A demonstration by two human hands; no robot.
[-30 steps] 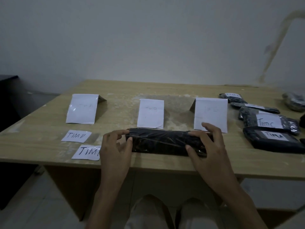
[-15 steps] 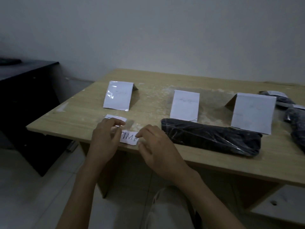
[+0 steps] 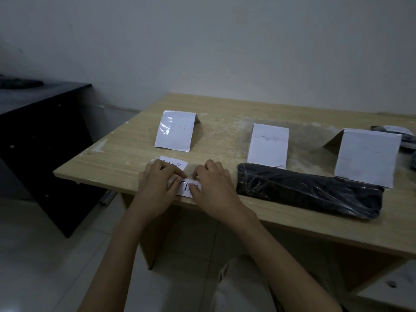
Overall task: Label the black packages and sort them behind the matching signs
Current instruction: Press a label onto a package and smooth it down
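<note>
A long black package (image 3: pixel 308 191) lies on the wooden table (image 3: pixel 225 122) in front of the middle sign "Tim B" (image 3: pixel 267 145). The sign "Tim A" (image 3: pixel 175 130) stands to the left, and a third white sign (image 3: pixel 367 156) to the right. Near the table's front edge, my left hand (image 3: pixel 157 188) and my right hand (image 3: pixel 212 188) both pinch a white paper label (image 3: pixel 185 188) with black writing. A second label (image 3: pixel 173 164) lies just behind it, partly under my left fingers.
More black packages (image 3: pixel 403 136) with white labels lie at the far right edge of the view. A dark cabinet (image 3: pixel 42 131) stands left of the table. A white wall runs behind it, with tiled floor below.
Both hands left the long black package and moved left to the paper label at the table's front edge. The view turned left, so the pile of labelled packages is mostly out of frame.
</note>
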